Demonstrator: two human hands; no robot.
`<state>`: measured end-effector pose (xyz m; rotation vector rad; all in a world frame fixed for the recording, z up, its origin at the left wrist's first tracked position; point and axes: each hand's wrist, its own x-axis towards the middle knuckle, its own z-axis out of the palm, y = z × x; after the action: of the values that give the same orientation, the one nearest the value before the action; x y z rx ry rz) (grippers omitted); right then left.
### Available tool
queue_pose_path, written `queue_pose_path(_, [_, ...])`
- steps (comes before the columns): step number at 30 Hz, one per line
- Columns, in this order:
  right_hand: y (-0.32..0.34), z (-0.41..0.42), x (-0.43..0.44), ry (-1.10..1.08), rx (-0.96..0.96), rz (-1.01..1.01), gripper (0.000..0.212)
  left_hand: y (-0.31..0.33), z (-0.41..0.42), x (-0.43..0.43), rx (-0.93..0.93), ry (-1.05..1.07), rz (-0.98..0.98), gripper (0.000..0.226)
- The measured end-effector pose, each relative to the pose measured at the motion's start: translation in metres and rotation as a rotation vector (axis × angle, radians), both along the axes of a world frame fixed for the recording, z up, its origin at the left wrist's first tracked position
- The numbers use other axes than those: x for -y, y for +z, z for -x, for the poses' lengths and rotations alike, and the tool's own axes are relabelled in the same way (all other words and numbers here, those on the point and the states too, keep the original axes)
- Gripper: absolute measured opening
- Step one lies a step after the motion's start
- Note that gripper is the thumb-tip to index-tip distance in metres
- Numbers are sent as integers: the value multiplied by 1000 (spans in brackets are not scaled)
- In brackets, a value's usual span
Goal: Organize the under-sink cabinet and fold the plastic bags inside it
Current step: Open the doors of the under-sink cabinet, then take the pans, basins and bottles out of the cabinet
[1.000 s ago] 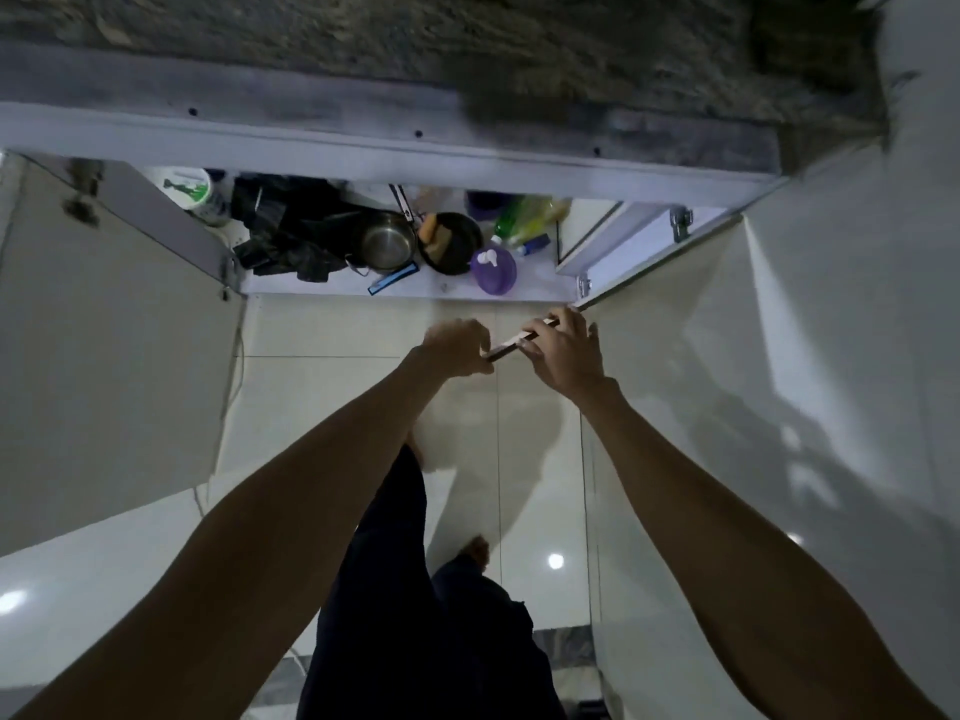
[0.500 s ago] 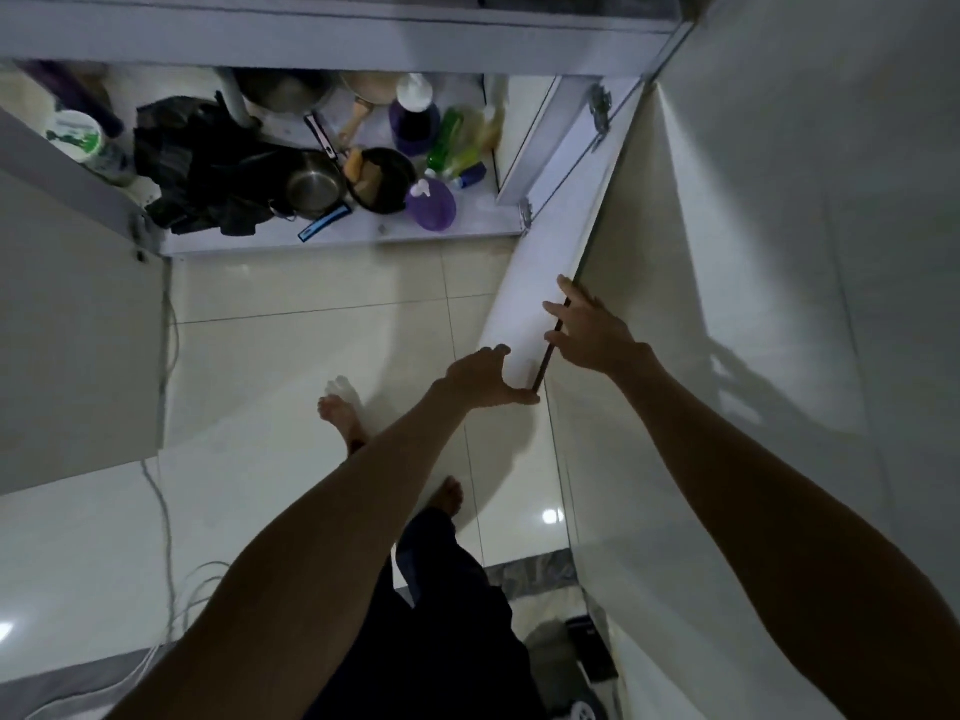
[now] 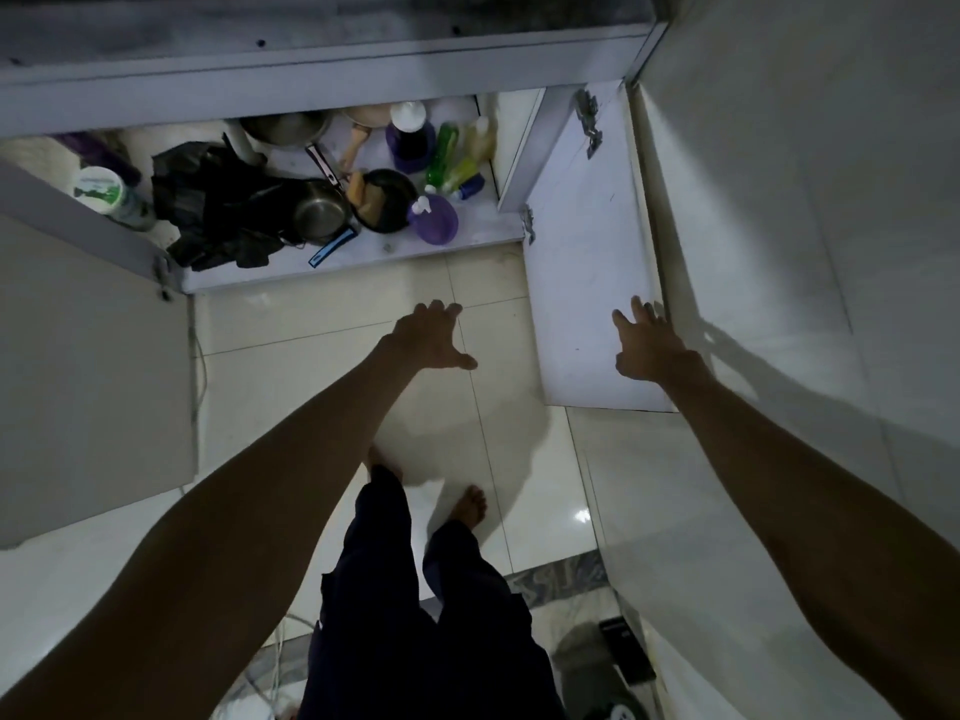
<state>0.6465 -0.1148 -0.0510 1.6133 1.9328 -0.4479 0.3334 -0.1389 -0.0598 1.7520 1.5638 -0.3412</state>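
Your left hand [image 3: 431,335] hangs released, fingers spread, above the tiled floor [image 3: 311,324]. Your right hand [image 3: 644,345], likewise slack and holding nothing, reaches across the open right door [image 3: 582,241]. Beyond, in the under-sink cabinet [image 3: 467,239], crumpled black plastic bags [image 3: 218,210] lie heaped left of the pots [image 3: 319,213].

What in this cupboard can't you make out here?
Head view, all:
- Under the black bags: hidden by the heap itself.
- Label on the white tub: too small and dim to read.
- Back of the cabinet: cut off by the front rail.
- Whether the right hand touches the door: unclear from this angle.
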Motion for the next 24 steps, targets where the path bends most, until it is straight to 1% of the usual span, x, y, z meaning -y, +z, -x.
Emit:
queue_pose_path(4, [4,21,-19,25,-59,10,66,9,15,-21,-19,14,-10,98])
queue_pose_path(8, [5,62,-45,10,-151,20,68,12,35,-45,-12,28,-30,98])
queue_pose_path(11, [0,102,-64,-82,-255,31,72,6,55,-65,-2,75,-52,99])
queue_pose_path(14, [-13,147,-83,-216,-379,36,75,-5,77,-87,76,229,-46,102])
queue_pose_path(17, [-36,184,-102,-355,-471,47,77,-28,99,-109,173,420,-44,99])
queue_pose_path(20, [-78,215,-123,-419,-558,41,79,-66,118,-133,249,562,-71,92])
queue_pose_path(24, [-156,256,-155,-479,-679,34,79,-150,142,-166,291,665,-157,79])
